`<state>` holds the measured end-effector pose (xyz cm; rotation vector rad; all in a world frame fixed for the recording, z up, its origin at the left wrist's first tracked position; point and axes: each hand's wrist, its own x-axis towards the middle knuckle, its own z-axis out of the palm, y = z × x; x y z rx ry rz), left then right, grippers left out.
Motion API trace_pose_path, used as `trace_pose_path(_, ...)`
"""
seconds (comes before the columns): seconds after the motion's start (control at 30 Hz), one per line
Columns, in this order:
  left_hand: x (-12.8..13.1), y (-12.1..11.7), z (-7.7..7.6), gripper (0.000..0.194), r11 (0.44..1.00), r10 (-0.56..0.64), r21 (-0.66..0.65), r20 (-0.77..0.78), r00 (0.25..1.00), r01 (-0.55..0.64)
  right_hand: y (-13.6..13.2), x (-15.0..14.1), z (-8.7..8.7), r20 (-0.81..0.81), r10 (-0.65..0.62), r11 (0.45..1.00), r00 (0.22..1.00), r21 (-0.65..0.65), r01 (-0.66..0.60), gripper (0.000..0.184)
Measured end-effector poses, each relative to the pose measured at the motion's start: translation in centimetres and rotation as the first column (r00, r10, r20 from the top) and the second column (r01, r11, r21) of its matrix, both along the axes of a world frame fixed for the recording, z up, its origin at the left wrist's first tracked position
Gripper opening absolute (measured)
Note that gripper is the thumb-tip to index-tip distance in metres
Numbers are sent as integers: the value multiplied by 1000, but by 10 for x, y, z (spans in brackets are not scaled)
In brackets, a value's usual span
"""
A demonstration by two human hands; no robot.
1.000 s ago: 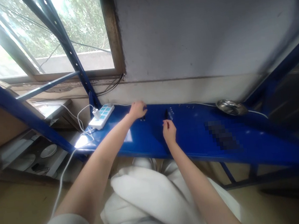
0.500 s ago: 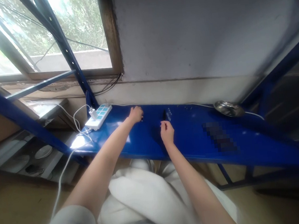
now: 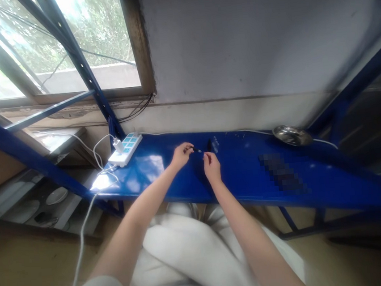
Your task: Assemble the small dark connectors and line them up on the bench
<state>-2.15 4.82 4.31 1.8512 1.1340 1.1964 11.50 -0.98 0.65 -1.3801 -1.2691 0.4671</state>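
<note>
My left hand [image 3: 182, 155] is closed around a thin dark pen-like piece [image 3: 196, 149] with a pale tip, which points right. Just beyond that tip, my right hand [image 3: 212, 165] is pinched; whatever its fingers hold is too small to make out. Both hands are over the blue tabletop [image 3: 247, 169], a small gap between them. Behind my right hand lie a black item [image 3: 209, 144] and a cluster of small clear pieces [image 3: 215, 144].
A white power strip [image 3: 126, 150] with a plugged-in charger sits at the left end. A shiny metal bowl [image 3: 292, 136] stands at the back right. Tiny bits [image 3: 238, 134] lie near the wall. A blurred dark item [image 3: 282, 172] rests on the right. Blue posts frame both sides.
My left hand has come up off the tabletop and moved right toward my right hand, now showing the dark pen-like piece. My right hand stays pinched in nearly the same place.
</note>
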Motion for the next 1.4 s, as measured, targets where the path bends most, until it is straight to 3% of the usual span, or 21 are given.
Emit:
trace_pose_path(0.17,7,-27,-30,15,984,2,-166,336,942,57,3,0,-4,50,84,996,995,-29,-83,36)
trace_pose_path(0.33,5,-36,-43,17,972,77,-235,394,916,20,4,-1,-6,97,137,991,986,-14,-136,31)
trace_pose_path(0.47,4,-38,-43,17,968,110,-253,398,911,-6,3,-2,-4,87,159,987,983,23,-162,31)
trace_pose_path(0.6,3,-39,-40,17,967,94,-254,406,909,14,2,-2,-3,77,183,983,980,-20,-182,35)
trace_pose_path(0.73,3,-41,-39,17,970,58,-238,396,917,42,3,-3,-4,167,213,976,963,-74,-203,43)
trace_pose_path(0.9,3,-42,-39,18,968,44,-244,412,910,64,4,-3,-6,244,172,985,955,-39,-167,45)
trace_pose_path(1.2,2,-38,-43,28,955,225,-283,504,834,-87,-6,1,3,35,57,998,998,-16,-57,44)
trace_pose_path(1.4,1,-44,-39,27,967,73,-250,415,907,37,0,-2,-5,109,194,978,975,55,-201,32)
